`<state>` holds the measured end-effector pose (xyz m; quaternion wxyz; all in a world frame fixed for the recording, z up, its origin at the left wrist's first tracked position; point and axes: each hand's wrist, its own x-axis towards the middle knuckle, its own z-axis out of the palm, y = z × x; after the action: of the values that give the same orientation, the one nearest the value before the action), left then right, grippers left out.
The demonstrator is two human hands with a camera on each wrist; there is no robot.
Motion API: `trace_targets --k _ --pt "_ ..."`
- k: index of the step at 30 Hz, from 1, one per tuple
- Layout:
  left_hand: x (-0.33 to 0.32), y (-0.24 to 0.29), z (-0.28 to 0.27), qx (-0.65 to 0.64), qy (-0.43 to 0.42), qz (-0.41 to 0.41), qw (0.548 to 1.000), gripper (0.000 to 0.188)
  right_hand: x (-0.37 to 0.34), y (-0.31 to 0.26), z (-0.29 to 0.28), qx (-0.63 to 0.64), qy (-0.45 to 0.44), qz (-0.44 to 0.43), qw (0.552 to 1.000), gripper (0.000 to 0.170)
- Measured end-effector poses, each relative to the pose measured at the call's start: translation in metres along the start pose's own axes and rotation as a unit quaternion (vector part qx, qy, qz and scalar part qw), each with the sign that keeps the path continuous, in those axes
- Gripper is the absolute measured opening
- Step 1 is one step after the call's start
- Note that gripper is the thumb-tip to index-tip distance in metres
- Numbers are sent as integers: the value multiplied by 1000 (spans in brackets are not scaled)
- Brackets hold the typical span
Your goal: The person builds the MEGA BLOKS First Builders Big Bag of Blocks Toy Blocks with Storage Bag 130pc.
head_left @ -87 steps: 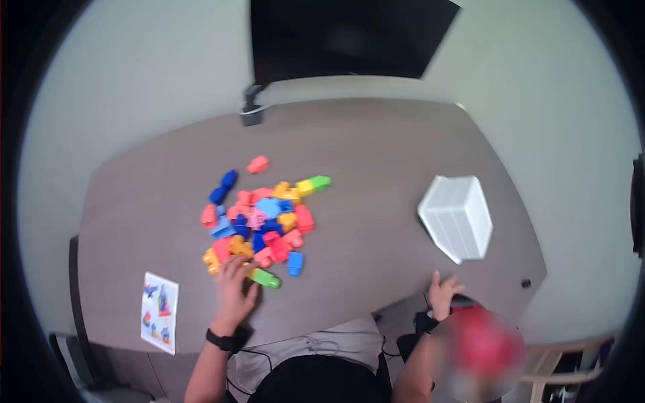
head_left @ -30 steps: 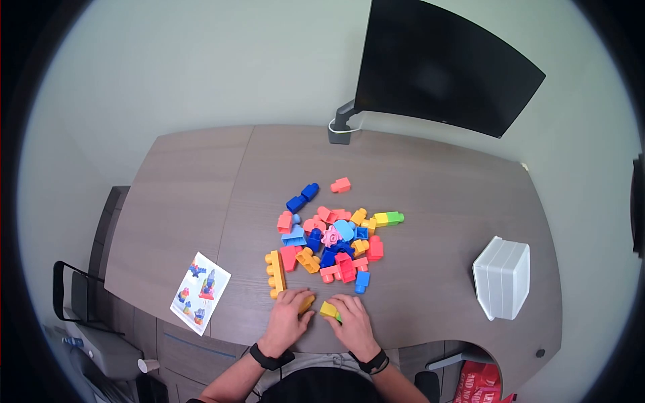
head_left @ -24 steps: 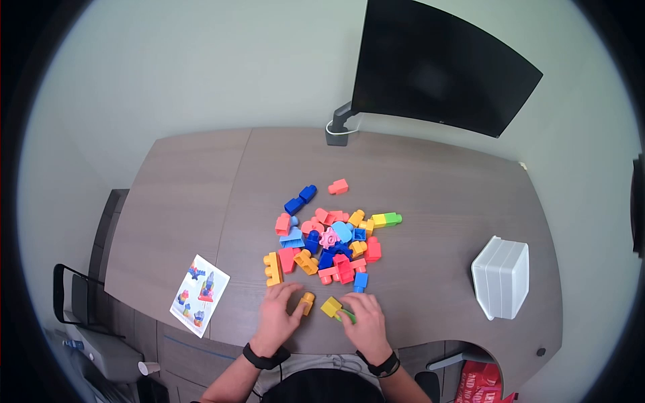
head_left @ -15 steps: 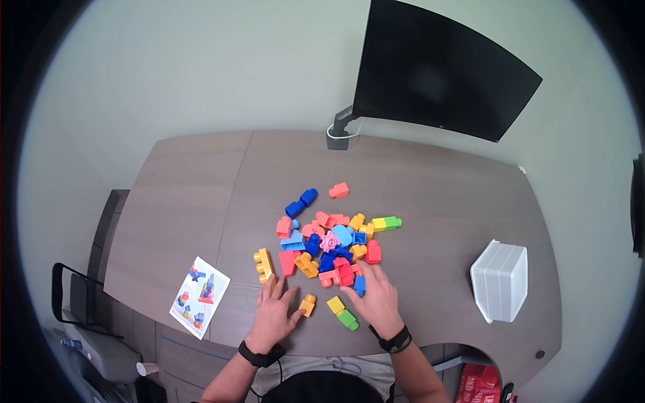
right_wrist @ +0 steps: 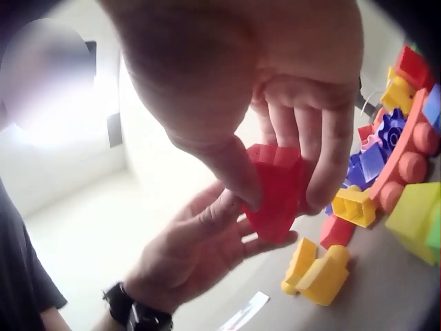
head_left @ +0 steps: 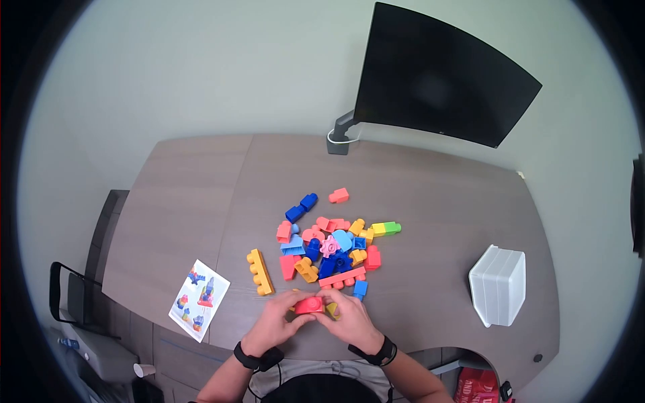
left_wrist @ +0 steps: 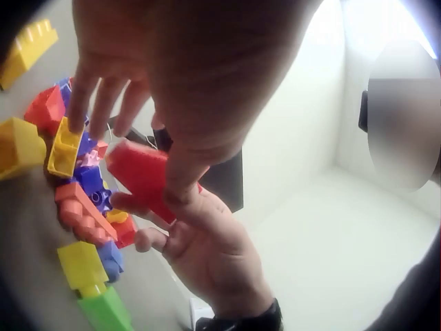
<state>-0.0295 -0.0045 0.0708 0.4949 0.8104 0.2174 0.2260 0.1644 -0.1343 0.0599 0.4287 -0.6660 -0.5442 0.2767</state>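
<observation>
Both hands hold a red toy building block close over the near part of the table. My left hand grips its left side, the thumb pressed against it. From the other side my right hand grips it between thumb and fingers, as the right wrist view shows. Just beyond lies a long coral piece with round knobs. A yellow-and-green stack shows in the left wrist view; the right hand mostly covers it in the head view. A small orange brick lies below the hands.
Several mixed bricks form a pile past the hands, with a pink gear among them. A long orange brick and a picture sheet lie to the left. On the right stands a white bin; a monitor hangs behind.
My right hand has brought the red block from the pile's front edge toward me, and my left hand has come in to meet it. The long orange brick has shifted slightly left and nearer.
</observation>
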Motion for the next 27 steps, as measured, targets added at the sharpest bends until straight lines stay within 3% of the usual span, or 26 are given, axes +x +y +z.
trace_targets --k 3,6,8,11,14,18,21,23,25,27 --pt "-14 -18 -3 25 -1 -49 998 49 3 11 -14 -75 12 -85 994 49" --pt "-31 -19 -5 4 -36 -110 993 46 18 32 -39 -214 134 -14 968 52" --pt "-40 -18 -3 2 -61 -118 991 43 38 41 -54 -286 273 107 912 59" --pt "-45 -21 -2 46 -63 -68 995 41 58 74 -75 -291 232 223 901 60" --pt "-49 -23 -4 85 -50 -66 993 39 57 84 -97 -214 158 245 932 53" --pt "-50 -30 -9 117 -53 -98 987 37 35 94 -102 -215 304 113 921 41" --pt "-52 -36 -9 124 -43 -75 988 38 8 22 -86 -93 224 118 963 38" --pt "-52 -37 -9 124 -39 -72 989 38 -13 -13 -58 -118 32 174 977 37" --pt "-52 -37 -7 129 -45 -69 988 39 -38 -15 -14 -180 10 20 983 34" --pt "-51 -35 -8 141 -41 -57 988 40 -50 -13 11 -168 -31 44 984 33"
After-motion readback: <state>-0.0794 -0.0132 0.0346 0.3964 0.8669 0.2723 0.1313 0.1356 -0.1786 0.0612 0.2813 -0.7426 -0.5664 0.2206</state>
